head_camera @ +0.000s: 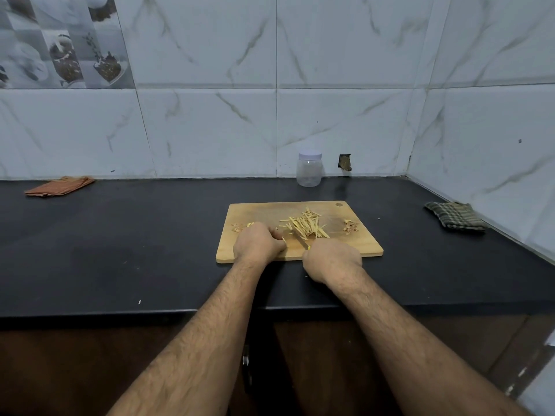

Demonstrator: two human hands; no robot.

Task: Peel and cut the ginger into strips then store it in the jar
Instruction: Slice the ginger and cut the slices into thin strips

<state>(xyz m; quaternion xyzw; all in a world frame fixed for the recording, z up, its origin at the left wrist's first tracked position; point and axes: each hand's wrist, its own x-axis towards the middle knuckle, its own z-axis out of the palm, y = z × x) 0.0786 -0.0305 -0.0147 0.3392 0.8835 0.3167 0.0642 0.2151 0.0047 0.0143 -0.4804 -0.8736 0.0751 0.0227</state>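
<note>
Both my forearms reach forward over the cutting board (pixel 354 246). My left hand (pixel 258 243) sits curled at its near left; my right hand (pixel 332 261), fisted, at its near edge.

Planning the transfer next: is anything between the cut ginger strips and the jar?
The counter between the ginger strips and the jar looks bare, but the jar's lid is on, blocking its mouth.
</note>
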